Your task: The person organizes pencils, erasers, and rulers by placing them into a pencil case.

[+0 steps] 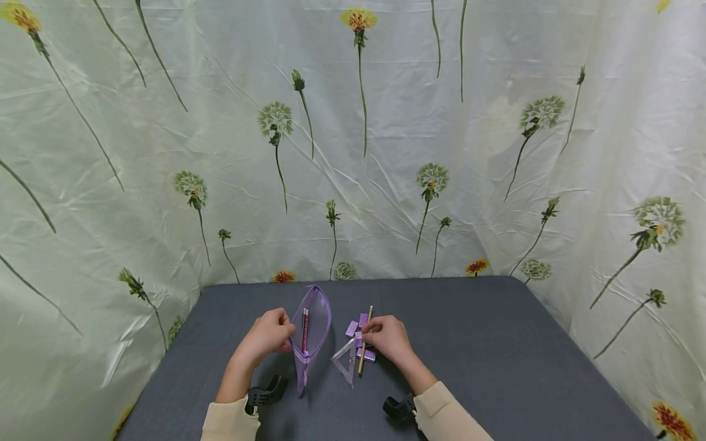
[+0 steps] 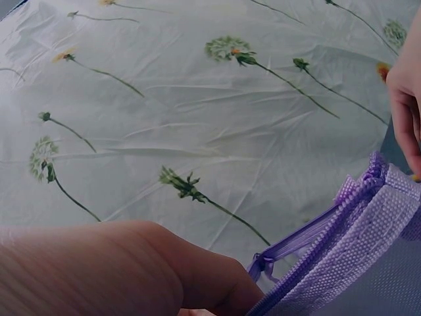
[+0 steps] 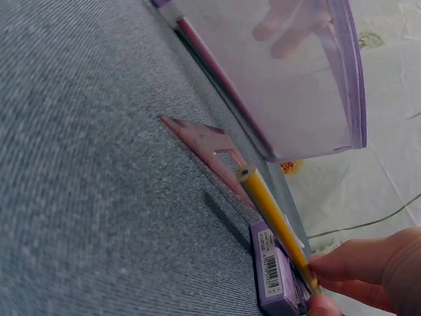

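Note:
My left hand (image 1: pixel 268 334) grips the zipped rim of a purple mesh pouch (image 1: pixel 320 321), whose mouth gapes upward. Inside the pouch stands a dark red pencil (image 1: pixel 305 334). The thumb and fingers of my right hand (image 1: pixel 388 340) pinch a yellow pencil (image 3: pixel 271 214), tilted with one end lifted off the cloth. Under and beside that pencil lie several small purple boxes (image 1: pixel 366 355), one showing a barcode label (image 3: pixel 270 266) in the right wrist view. A clear set square (image 3: pixel 197 137) lies between the pouch and the boxes.
Dark grey cloth (image 1: pixel 485 355) covers the table. Behind it hangs a pale curtain (image 1: pixel 386 214) printed with dandelions. A black wrist strap (image 1: pixel 267 392) sits on the left wrist, another (image 1: pixel 398 407) on the right.

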The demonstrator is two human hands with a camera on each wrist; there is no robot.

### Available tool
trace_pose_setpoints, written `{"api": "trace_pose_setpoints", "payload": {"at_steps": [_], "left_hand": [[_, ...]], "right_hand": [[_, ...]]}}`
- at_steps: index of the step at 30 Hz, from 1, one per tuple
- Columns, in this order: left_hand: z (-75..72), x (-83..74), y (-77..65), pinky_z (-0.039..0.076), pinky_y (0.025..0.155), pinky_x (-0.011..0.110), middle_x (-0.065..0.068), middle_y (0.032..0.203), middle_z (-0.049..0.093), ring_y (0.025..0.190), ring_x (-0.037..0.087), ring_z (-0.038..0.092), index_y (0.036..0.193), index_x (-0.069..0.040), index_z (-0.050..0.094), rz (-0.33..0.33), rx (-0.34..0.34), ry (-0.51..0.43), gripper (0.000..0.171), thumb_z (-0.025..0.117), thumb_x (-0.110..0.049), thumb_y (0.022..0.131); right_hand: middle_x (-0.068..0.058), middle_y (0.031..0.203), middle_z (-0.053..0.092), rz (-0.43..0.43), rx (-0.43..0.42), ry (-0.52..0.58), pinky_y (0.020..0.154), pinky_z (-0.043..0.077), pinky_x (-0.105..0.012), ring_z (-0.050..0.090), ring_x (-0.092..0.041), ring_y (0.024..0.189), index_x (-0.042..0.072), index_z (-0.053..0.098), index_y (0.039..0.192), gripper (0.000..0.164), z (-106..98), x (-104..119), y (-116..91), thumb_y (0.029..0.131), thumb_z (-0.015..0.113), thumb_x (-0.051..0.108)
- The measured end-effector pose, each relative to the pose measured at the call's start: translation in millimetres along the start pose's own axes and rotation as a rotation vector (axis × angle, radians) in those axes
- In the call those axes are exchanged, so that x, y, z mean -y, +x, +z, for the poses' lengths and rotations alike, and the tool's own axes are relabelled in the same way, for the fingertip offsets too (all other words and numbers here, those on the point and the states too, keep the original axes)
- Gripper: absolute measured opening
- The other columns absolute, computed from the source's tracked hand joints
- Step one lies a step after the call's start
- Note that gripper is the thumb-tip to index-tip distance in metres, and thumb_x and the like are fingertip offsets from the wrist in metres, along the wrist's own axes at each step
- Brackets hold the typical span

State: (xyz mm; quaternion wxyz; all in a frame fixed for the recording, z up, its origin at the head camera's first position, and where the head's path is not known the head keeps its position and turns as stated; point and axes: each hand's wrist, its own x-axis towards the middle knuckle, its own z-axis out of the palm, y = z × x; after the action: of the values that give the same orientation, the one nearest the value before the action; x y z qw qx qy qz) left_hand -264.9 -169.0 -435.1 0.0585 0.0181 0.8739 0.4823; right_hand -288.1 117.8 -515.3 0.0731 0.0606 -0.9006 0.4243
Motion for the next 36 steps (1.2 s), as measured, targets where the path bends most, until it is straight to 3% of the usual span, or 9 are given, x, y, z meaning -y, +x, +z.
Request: {"api": "trace_pose_setpoints", "payload": {"at_steps": [6, 12, 19, 36], "left_hand": [[0.5, -0.6, 0.5, 0.051, 0.058, 0.034, 0.011, 0.068, 0.052, 0.06, 0.023, 0.062, 0.08, -0.003, 0.049, 0.002, -0.003, 0.008, 0.013, 0.055, -0.003, 0.091], [0.7, 0.3, 0.9, 0.052, 0.059, 0.034, 0.011, 0.071, 0.052, 0.061, 0.022, 0.063, 0.081, -0.003, 0.049, -0.001, -0.005, 0.004, 0.013, 0.056, -0.003, 0.091], [0.1, 0.4, 0.1, 0.052, 0.059, 0.035, 0.011, 0.073, 0.051, 0.061, 0.022, 0.063, 0.081, -0.003, 0.049, 0.006, -0.006, -0.002, 0.013, 0.056, -0.003, 0.091], [0.6, -0.8, 0.1, 0.054, 0.061, 0.039, 0.012, 0.075, 0.051, 0.06, 0.022, 0.063, 0.081, -0.003, 0.049, 0.005, 0.006, 0.003, 0.012, 0.055, -0.004, 0.091]], "right_hand": [[0.008, 0.063, 0.059, -0.046, -0.038, -0.124, 0.052, 0.039, -0.031, 0.05, -0.01, 0.056, 0.019, 0.074, 0.075, 0.008, -1, 4, -3, 0.078, 0.081, 0.018], [0.009, 0.058, 0.055, -0.07, -0.047, -0.149, 0.05, 0.038, -0.029, 0.047, -0.008, 0.052, 0.017, 0.07, 0.072, 0.014, 0, 3, -4, 0.075, 0.083, 0.012], [0.006, 0.06, 0.06, -0.035, -0.012, -0.073, 0.046, 0.048, -0.026, 0.055, -0.007, 0.045, 0.01, 0.07, 0.075, 0.01, -2, 3, -4, 0.076, 0.079, 0.005], [-0.002, 0.07, 0.068, 0.043, 0.042, 0.087, 0.047, 0.052, -0.029, 0.063, -0.014, 0.051, 0.003, 0.076, 0.092, 0.013, -16, 0, 1, 0.08, 0.073, -0.001]]}}
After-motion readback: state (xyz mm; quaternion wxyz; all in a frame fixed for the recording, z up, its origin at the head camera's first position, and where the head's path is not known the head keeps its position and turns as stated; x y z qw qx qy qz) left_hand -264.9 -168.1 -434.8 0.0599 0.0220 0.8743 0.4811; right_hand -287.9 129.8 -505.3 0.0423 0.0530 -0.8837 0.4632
